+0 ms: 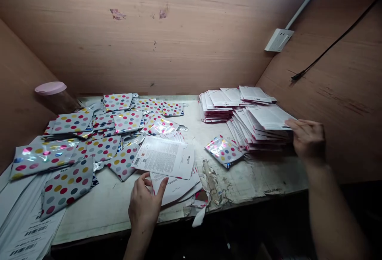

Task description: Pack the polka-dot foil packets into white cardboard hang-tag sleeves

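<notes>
My right hand (308,140) pinches the near right corner of a white printed card (270,117) on top of a fanned stack of cards (253,140). My left hand (146,200) rests at the table's front, thumb and fingers apart, touching the left edge of a small pile of white cards (176,186). On that pile lies a card with fine text, a barcode and a hang hole (164,156). Between the hands sits a single polka-dot pouch (223,149). More polka-dot pouches (103,148) are heaped to the left.
A second card stack (215,111) stands behind the fanned one. Barcode label sheets (32,232) lie front left, and a pink-lidded jar (50,89) stands back left. The tabletop (213,184) is torn near its front edge. A socket (279,40) and black cable (334,39) are on the walls.
</notes>
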